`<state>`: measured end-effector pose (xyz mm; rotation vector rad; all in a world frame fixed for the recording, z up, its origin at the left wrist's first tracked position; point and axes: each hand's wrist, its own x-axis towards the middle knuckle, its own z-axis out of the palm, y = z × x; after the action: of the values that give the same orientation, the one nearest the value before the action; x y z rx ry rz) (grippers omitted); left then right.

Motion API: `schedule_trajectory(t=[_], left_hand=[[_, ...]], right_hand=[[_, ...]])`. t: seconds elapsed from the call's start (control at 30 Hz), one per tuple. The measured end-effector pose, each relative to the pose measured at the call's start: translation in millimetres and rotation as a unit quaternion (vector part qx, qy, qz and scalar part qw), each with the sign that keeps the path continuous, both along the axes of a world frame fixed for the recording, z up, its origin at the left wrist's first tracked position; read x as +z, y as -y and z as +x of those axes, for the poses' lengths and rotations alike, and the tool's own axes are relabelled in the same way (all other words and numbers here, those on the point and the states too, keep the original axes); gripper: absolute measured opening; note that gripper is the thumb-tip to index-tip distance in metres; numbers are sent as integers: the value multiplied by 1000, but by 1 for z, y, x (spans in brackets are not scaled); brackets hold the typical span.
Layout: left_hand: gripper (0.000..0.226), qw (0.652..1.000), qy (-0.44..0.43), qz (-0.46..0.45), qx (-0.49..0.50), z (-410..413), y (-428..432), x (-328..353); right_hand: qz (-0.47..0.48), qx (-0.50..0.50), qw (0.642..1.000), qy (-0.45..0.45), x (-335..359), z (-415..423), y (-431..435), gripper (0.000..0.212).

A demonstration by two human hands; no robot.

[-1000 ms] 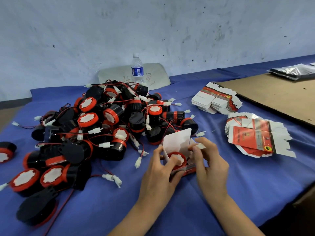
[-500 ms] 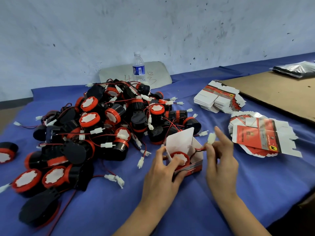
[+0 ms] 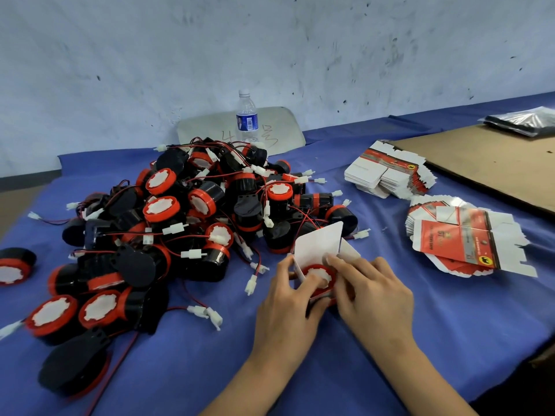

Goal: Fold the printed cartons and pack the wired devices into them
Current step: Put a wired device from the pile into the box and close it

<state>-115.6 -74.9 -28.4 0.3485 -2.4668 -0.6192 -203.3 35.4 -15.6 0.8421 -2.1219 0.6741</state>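
The right hand (image 3: 372, 292) has come down from where it held a white plug up beside the carton (image 3: 318, 249). The plug is now out of sight. The hand's fingers lie stretched over the carton's right side, with the forefinger reaching to the foot of the upright white flap. The carton stands open on the blue counter (image 3: 450, 340) in the lower middle of the frame. A device (image 3: 315, 269) sits in it, red ring and white face upward. The left hand (image 3: 285, 298) grips the carton from the left, thumb curled in toward the device and forefinger against the left flap. The two hands are close together over the carton.

Just beyond it, the pile of devices (image 3: 180, 220) fills the middle left of the frame, black bodies tangled in red wires with white plugs. A lone device (image 3: 12, 265) lies at the left edge. At the right is a fanned stack of flat cartons (image 3: 456, 238), and above it a squarer stack (image 3: 387, 175). A cardboard sheet (image 3: 495, 163) covers the upper right, with dark foil bags (image 3: 522, 120) beyond it. A water bottle (image 3: 247, 118) stands at top middle, before a grey board (image 3: 279, 130) against the wall.
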Motion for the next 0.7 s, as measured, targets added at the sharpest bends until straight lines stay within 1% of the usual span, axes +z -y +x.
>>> schedule_trajectory(t=[0.07,0.17,0.23,0.33,0.4,0.47,0.57,0.63,0.7], left_hand=[[31,1000,-5,0,-1,0,1,-1],[33,1000,-16,-3,-4,0,-1,0],[39,1000,-16,0,-8,0,0,0],[61,999,-14,33,-21,1,0,-1],[73,997,-24,65,-24,1,0,0],[80,996,-27,83,-22,0,0,0],[84,998,-21,49,-28,1,3,-3],[88,999,-14,32,-28,1,3,-4],[86,999,-3,23,-25,1,2,-4]], right_hand=[[-6,-2,1000,23,1,4,2,31],[15,3,999,33,0,7,3,37],[24,8,999,46,-1,7,4,39],[44,20,997,68,-2,6,3,43],[66,22,996,57,-3,4,2,45],[69,25,996,44,-4,1,0,45],[68,41,996,47,-4,3,0,45],[52,64,994,68,-4,5,0,44],[22,91,991,99,-2,6,0,39]])
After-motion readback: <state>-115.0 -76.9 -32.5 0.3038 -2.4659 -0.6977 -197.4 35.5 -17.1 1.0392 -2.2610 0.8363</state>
